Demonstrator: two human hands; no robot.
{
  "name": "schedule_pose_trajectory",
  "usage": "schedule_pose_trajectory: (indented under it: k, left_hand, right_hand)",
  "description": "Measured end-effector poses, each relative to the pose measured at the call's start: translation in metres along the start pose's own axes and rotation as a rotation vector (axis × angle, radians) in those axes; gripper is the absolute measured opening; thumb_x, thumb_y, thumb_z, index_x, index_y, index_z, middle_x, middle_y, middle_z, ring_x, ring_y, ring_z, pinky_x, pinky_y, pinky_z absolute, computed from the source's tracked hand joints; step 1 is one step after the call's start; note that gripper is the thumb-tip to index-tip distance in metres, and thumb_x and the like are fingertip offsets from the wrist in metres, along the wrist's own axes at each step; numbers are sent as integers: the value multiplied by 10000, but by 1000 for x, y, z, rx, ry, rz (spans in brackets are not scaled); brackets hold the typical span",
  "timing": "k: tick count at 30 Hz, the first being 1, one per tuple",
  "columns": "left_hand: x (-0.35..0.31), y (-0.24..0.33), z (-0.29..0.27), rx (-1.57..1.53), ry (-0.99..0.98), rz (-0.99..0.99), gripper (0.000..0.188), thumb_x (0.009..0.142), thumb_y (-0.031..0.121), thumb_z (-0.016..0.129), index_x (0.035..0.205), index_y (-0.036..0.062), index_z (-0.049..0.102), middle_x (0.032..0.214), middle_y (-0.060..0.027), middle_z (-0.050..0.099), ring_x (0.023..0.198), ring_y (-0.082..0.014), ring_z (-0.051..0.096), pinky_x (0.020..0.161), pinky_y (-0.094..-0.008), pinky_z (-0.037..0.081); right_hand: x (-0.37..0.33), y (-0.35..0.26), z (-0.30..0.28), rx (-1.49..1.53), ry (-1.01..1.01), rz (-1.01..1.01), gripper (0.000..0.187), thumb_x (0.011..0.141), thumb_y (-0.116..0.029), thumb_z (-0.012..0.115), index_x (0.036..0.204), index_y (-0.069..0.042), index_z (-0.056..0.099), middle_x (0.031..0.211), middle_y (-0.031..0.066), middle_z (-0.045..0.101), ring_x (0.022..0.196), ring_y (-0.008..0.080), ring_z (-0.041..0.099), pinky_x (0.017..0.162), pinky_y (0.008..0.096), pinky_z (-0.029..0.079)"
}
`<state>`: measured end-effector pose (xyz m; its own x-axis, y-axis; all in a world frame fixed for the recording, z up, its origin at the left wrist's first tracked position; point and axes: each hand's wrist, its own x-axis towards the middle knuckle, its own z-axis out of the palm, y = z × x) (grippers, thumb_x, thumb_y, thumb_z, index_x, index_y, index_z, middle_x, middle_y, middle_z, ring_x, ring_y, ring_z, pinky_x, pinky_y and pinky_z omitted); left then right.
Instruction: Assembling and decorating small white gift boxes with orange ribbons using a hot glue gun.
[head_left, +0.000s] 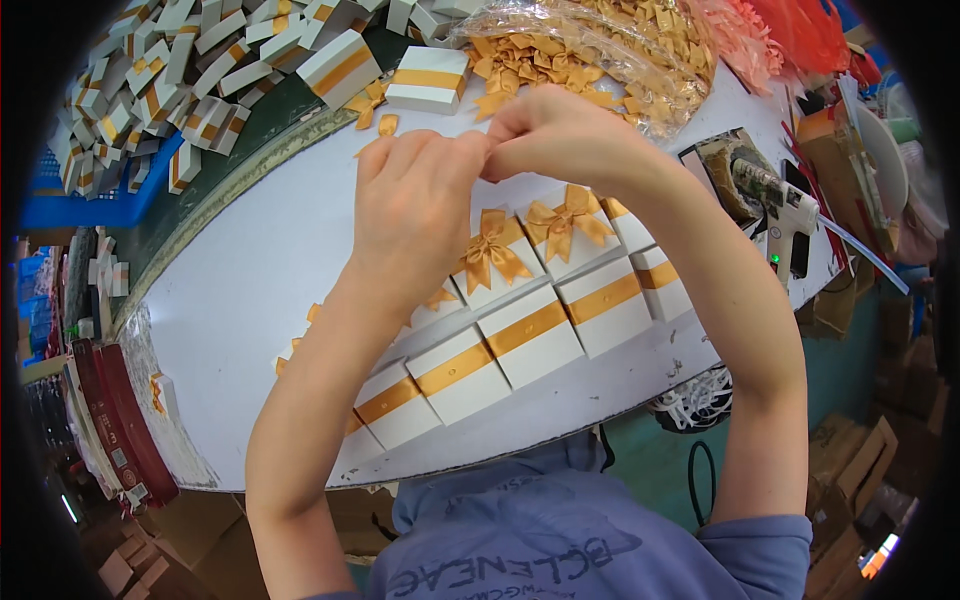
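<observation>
above the white table [250, 270], your left hand [415, 205] and right hand [555, 130] meet, fingers pinched closed on something too small to tell, held clear over the boxes [530, 335] so their glued bows [490, 250] stay undisturbed.

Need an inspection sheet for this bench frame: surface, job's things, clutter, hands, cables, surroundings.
Surface: white table, curved by the lens, bare at its left part.
Job's things: white boxes with gold bands in two rows near the front edge; two carry gold bows. Whatever the fingers pinch is too small to tell.
Clutter: clear bag of gold bows and loose boxes at the far edge; glue gun on its stand at right.
Hands: left hand and right hand meet fingertip to fingertip above the rows.
Cables: a cord runs off the glue gun to the right.
Surroundings: pile of boxes at upper left; cardboard cartons on the floor.
</observation>
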<state>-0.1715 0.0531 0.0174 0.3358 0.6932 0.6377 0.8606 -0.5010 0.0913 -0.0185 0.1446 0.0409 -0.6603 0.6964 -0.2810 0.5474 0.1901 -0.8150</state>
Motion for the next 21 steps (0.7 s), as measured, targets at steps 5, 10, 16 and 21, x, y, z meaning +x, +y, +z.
schedule_pose_trajectory:
  k: [5,10,16,21]
  left_hand:
    - [17,18,0,-808,212,-718,266,795,-45,576,985,28,405,805,-95,599,687,-123,582,623,-243,477]
    - [33,58,13,-1313,184,-922,265,814,-35,571,937,41,348,777,-81,565,690,-104,579,560,-210,473]
    - [34,83,41,-1160,-19,-861,239,838,-17,549,1074,-31,585,1036,-77,564,723,-72,572,655,-191,484]
    - [35,98,59,-967,-113,-656,291,792,-50,566,1083,-40,570,1057,-82,564,687,-80,572,634,-204,488]
  right_hand:
    - [-47,11,0,629,397,-126,305,768,-280,672,880,-3,610,747,38,597,592,76,533,511,212,390]
    - [-68,17,15,782,330,-25,266,840,-234,619,946,-1,546,721,20,568,516,54,505,475,191,380]
    - [-85,47,-11,720,477,-30,153,830,-142,623,868,-8,561,694,0,571,599,32,503,482,174,382]
    - [-91,90,-31,418,472,28,143,814,-140,632,828,-6,583,648,-7,566,580,39,498,492,193,391]
